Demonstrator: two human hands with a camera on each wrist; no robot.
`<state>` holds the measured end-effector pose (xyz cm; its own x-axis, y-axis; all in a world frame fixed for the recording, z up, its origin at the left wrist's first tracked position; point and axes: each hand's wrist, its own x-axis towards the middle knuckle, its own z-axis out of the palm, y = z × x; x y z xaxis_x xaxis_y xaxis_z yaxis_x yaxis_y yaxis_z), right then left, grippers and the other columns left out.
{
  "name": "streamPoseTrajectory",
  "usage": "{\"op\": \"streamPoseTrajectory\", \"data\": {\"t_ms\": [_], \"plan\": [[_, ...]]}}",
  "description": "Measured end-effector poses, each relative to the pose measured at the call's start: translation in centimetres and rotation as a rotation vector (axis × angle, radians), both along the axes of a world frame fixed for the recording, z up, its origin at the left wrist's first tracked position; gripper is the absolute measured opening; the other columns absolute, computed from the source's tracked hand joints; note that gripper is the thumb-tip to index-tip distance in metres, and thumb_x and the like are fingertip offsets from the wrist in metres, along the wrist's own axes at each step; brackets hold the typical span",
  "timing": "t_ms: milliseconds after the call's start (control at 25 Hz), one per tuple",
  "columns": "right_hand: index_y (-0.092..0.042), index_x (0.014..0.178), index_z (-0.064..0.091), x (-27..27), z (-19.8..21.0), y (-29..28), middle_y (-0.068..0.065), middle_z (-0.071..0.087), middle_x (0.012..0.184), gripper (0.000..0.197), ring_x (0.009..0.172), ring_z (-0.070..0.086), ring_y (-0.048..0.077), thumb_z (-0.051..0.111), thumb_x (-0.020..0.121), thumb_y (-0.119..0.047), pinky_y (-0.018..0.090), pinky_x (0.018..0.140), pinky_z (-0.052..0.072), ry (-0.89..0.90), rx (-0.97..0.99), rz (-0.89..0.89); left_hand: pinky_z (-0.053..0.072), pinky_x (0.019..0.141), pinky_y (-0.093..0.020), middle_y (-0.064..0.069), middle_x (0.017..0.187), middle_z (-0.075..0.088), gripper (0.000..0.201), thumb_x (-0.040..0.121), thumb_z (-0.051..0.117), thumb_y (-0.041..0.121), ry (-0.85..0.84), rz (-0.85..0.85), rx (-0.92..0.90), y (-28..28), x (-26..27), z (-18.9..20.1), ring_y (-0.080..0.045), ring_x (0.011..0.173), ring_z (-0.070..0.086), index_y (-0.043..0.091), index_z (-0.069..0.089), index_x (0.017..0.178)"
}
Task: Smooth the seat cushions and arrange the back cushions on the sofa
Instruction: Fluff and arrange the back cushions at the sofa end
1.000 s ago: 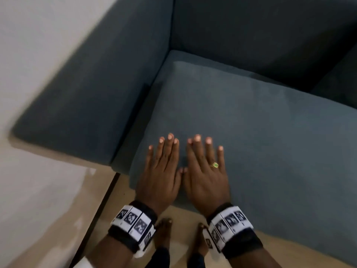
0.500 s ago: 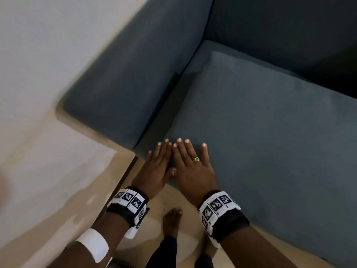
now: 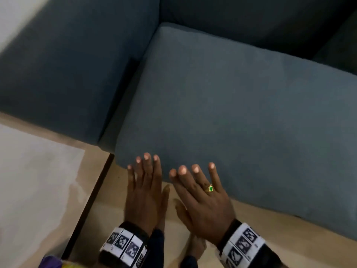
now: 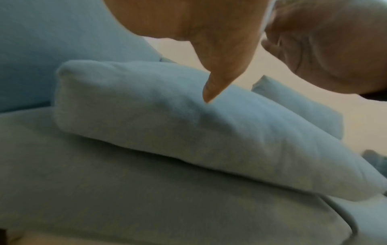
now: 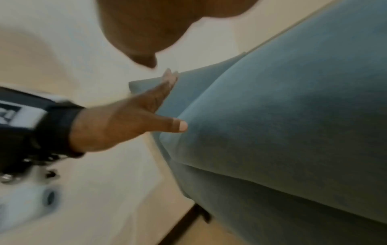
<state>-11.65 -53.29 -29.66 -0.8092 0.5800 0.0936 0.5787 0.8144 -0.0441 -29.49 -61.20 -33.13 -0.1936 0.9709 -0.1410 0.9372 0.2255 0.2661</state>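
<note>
The blue-grey seat cushion (image 3: 231,117) is lying on the sofa, right beside the sofa's armrest (image 3: 73,74); its long side is running away from the armrest, and its front edge is facing the person. The left hand (image 3: 144,192) is reaching flat over the cushion's front corner, the corner nearest the armrest; its fingers (image 3: 147,165) are straight and close together, holding nothing, and only the tips are sitting over the edge. The right hand (image 3: 202,198) is lying just beside the left hand, farther from the armrest; its fingers (image 3: 195,175) are straight and a little spread, also holding nothing. I cannot tell if the tips are pressing the cloth or just floating above it. Almost all of the cushion is lying ahead of both hands and off to the side away from the armrest; so I think the right hand is nearer to the part still needing smoothing. The back cushion (image 3: 251,22) is standing behind the seat cushion, far from the armrest's front end.
</note>
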Motion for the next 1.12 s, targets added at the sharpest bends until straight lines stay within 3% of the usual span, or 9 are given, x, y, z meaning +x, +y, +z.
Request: {"op": "streamPoseTrajectory", "data": {"t_ms": [120, 240, 360, 480, 600, 720, 840, 1000, 1120], "plan": [[-0.018, 0.158, 0.025, 3.7, 0.8, 0.1, 0.002, -0.006, 0.169, 0.096, 0.15, 0.03, 0.021, 0.075, 0.076, -0.023, 0.054, 0.122, 0.014, -0.103, -0.02, -0.06, 0.014, 0.116, -0.07, -0.02, 0.166, -0.006, 0.128, 0.069, 0.082, 0.045, 0.086, -0.087, -0.088, 0.5, 4.6, 0.6, -0.038, 0.153, 0.003, 0.003, 0.001, 0.158], [-0.018, 0.158, 0.024, 7.8, 0.7, 0.7, 0.003, 0.022, 0.165, 0.079, 0.15, 0.029, 0.024, 0.06, 0.088, -0.022, 0.055, 0.122, 0.019, 0.047, -0.051, -0.149, 0.006, 0.12, -0.063, -0.025, 0.164, 0.0, 0.102, 0.084, 0.064, 0.027, 0.074, -0.151, 0.059, 2.0, 9.1, 0.3, -0.042, 0.152, 0.001, -0.001, -0.002, 0.156], [-0.018, 0.157, 0.029, 11.7, 0.6, -0.4, 0.003, 0.017, 0.166, 0.097, 0.153, 0.013, 0.019, 0.077, 0.072, -0.021, 0.051, 0.122, 0.02, -0.068, -0.116, -0.196, 0.017, 0.113, -0.071, -0.025, 0.164, 0.0, 0.116, 0.07, 0.078, 0.03, 0.093, -0.332, -0.044, 3.2, 14.5, 1.0, -0.043, 0.151, 0.012, -0.001, 0.006, 0.156], [-0.015, 0.158, 0.025, 17.6, -1.0, -0.1, 0.004, 0.025, 0.165, 0.085, 0.151, 0.026, 0.024, 0.063, 0.083, -0.024, 0.053, 0.121, 0.022, 0.016, -0.116, -0.31, 0.015, 0.115, -0.068, -0.026, 0.162, 0.015, 0.09, 0.08, 0.059, 0.031, 0.103, -0.425, 0.008, 4.9, 20.0, 1.4, -0.044, 0.15, 0.014, 0.002, 0.021, 0.155], [-0.017, 0.159, 0.021, 22.4, -0.9, -1.4, 0.002, -0.003, 0.169, 0.105, 0.153, 0.017, 0.023, 0.08, 0.073, -0.028, 0.058, 0.12, 0.016, -0.062, -0.069, -0.442, 0.014, 0.114, -0.069, -0.023, 0.164, 0.002, 0.1, 0.07, 0.076, 0.03, 0.123, -0.51, -0.028, 5.2, 25.1, 1.6, -0.04, 0.151, 0.016, 0.0, 0.029, 0.153], [-0.015, 0.159, 0.021, 27.5, -2.9, -1.9, 0.005, 0.015, 0.167, 0.086, 0.15, 0.023, 0.03, 0.066, 0.086, -0.024, 0.058, 0.12, 0.02, 0.064, 0.104, -0.584, 0.005, 0.119, -0.066, -0.025, 0.162, 0.012, 0.091, 0.081, 0.058, 0.029, 0.166, -0.559, 0.135, 6.5, 29.1, 0.8, -0.043, 0.151, 0.008, -0.002, 0.016, 0.156], [-0.015, 0.16, 0.013, 32.0, -2.0, -1.3, 0.004, -0.003, 0.169, 0.116, 0.151, 0.026, 0.025, 0.084, 0.069, -0.028, 0.055, 0.119, 0.024, -0.029, -0.124, -0.677, 0.011, 0.117, -0.067, -0.019, 0.166, -0.007, 0.097, 0.072, 0.072, 0.023, 0.14, -0.713, 0.09, 7.4, 33.8, 1.5, -0.039, 0.151, 0.012, -0.001, 0.027, 0.153], [-0.008, 0.158, 0.019, 35.9, -1.1, 0.5, 0.016, 0.016, 0.166, 0.078, 0.152, 0.017, 0.034, 0.054, 0.089, -0.021, 0.058, 0.12, 0.021, 0.146, 0.03, -0.785, 0.0, 0.119, -0.067, -0.018, 0.166, 0.002, 0.079, 0.091, 0.05, 0.023, 0.154, -0.718, 0.224, 9.9, 38.3, 3.1, -0.039, 0.153, 0.001, -0.001, 0.015, 0.156], [-0.017, 0.16, -0.005, 37.8, -1.8, 1.0, -0.003, -0.028, 0.164, 0.095, 0.155, 0.007, 0.027, 0.059, 0.09, -0.025, 0.065, 0.117, 0.022, 0.025, -0.312, -0.898, 0.002, 0.119, -0.063, -0.019, 0.165, -0.012, 0.094, 0.075, 0.076, 0.022, 0.138, -0.736, 0.034, 10.8, 40.2, 2.9, -0.035, 0.151, 0.016, 0.0, 0.028, 0.154]]}}
